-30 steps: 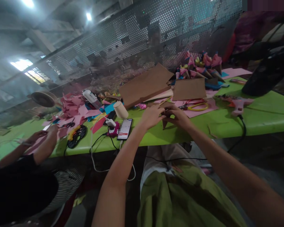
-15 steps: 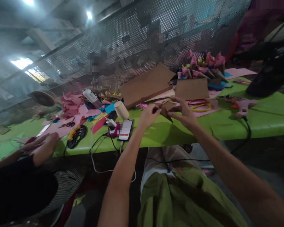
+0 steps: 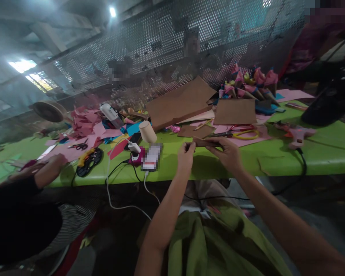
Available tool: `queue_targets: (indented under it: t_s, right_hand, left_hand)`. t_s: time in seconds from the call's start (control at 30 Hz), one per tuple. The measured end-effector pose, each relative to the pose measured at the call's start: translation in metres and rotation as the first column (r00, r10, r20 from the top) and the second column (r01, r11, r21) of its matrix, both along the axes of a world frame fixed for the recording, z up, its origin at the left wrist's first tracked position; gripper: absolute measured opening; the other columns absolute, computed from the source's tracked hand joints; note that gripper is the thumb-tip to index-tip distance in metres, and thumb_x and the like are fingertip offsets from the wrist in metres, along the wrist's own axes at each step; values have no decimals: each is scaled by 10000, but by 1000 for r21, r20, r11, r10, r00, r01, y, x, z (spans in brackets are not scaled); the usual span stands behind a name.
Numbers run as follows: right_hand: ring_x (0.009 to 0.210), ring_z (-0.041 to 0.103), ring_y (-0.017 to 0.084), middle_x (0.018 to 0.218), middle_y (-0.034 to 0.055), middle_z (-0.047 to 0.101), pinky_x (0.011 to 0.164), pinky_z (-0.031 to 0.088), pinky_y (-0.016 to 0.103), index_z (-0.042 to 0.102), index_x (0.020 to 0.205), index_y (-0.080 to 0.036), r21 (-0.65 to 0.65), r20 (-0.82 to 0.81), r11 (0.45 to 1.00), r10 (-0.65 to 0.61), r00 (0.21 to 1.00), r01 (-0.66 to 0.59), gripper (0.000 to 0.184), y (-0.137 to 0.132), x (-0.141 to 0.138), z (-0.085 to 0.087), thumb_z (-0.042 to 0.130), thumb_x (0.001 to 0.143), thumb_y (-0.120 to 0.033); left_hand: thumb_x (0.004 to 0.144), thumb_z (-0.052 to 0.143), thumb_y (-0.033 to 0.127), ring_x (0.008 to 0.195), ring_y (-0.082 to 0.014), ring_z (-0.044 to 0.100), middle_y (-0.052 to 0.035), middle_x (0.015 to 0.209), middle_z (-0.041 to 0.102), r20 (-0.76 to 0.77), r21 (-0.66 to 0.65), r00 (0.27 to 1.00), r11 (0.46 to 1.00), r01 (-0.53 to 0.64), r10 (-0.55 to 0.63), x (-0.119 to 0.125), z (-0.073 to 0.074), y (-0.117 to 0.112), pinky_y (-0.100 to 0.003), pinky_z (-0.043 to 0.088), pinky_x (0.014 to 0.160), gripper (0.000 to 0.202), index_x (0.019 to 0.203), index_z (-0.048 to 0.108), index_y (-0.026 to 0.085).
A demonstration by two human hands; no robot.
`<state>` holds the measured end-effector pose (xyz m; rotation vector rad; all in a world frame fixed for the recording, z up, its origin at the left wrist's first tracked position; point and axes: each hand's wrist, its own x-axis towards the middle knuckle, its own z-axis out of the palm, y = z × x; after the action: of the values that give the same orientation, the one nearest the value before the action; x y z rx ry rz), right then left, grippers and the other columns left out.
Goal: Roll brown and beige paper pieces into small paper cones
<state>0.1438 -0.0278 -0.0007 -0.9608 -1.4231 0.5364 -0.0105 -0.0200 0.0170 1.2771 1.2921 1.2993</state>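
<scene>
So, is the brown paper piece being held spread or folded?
Folded or rolled: the brown paper piece shows as a slim strip between left hand and right hand.

Head camera looks down (and forward) at green table [image 3: 276, 158].

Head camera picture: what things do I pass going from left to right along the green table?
Small scissors → phone → left hand → right hand, both hands pinching one brown paper piece → pink glue gun.
</scene>
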Motion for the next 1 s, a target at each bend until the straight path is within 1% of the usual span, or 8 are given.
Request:
queue_targets:
  t_s: [0.2, 0.3, 0.37, 0.43, 0.5, 0.6, 0.8, 1.0]
  right_hand:
    - [851, 721, 218, 917, 41, 783, 804, 574, 369, 776, 965, -245, -43, 37, 999, -22, 999, 23, 228, 1, 5, -3, 719, 816, -408]
    - [858, 727, 221, 938, 46, 788, 809, 579, 373, 779, 961, -246, -95, 4, 995, -13, 1000, 13, 240, 0, 5, -2, 733, 804, -420]
    - [857, 732, 224, 941, 49, 791, 817, 584, 381, 777, 965, -241, -144, -38, 989, 12, 999, -18, 261, -1, 4, -1, 746, 790, -432]
    - [841, 738, 225, 924, 49, 794, 815, 591, 385, 776, 963, -236, -184, -76, 981, 52, 996, -65, 282, -2, 3, 1, 761, 773, -443]
    - [829, 743, 226, 908, 46, 796, 815, 599, 388, 776, 948, -235, -216, -112, 970, 85, 990, -108, 291, -4, 2, 4, 779, 752, -450]
    - [839, 748, 226, 902, 39, 798, 835, 603, 393, 776, 931, -240, -264, -149, 956, 94, 984, -131, 287, -6, 2, 7, 804, 726, -438]
    - [783, 735, 214, 864, 29, 794, 782, 596, 375, 783, 950, -242, -339, -134, 932, 90, 987, -131, 286, -7, 4, 14, 799, 731, -427]
    - [736, 718, 206, 826, 34, 781, 731, 580, 361, 781, 931, -232, -371, -174, 913, 111, 979, -170, 303, 6, 2, 17, 808, 720, -447]
  left_hand:
    - [813, 720, 431, 739, -124, 517, 24, 732, 550, 158, 43, 987, 999, 33, -39, -4, 0, -10, -261, 408, 749, 286, 787, 585, 179]
    - [738, 815, 331, 793, -123, 556, 9, 839, 597, 199, 35, 980, 999, -1, -5, -7, 1, -12, -264, 435, 794, 310, 903, 603, 178]
    - [678, 864, 246, 808, -119, 580, -7, 945, 616, 241, 4, 971, 1000, -4, 3, -10, 4, -11, -263, 455, 789, 442, 1025, 596, 186]
    - [646, 878, 193, 825, -122, 607, -25, 1027, 631, 294, -22, 953, 997, 80, -71, -11, 8, -11, -263, 472, 781, 576, 1136, 577, 197]
    - [659, 856, 180, 819, -126, 618, -26, 1011, 649, 329, -22, 924, 977, 214, -195, -12, 12, -10, -262, 480, 767, 607, 1193, 567, 198]
    - [689, 807, 197, 758, -116, 592, 2, 887, 652, 338, -7, 891, 946, 325, -304, -11, 15, -8, -247, 472, 715, 498, 1142, 601, 192]
    - [696, 723, 167, 710, -104, 568, 5, 860, 654, 389, -40, 893, 965, 259, -224, -6, 18, -3, -226, 435, 636, 263, 939, 624, 185]
    - [641, 667, 89, 743, -112, 580, 12, 848, 657, 394, -48, 897, 970, 237, -200, -10, 19, 5, -212, 447, 644, 354, 975, 623, 199]
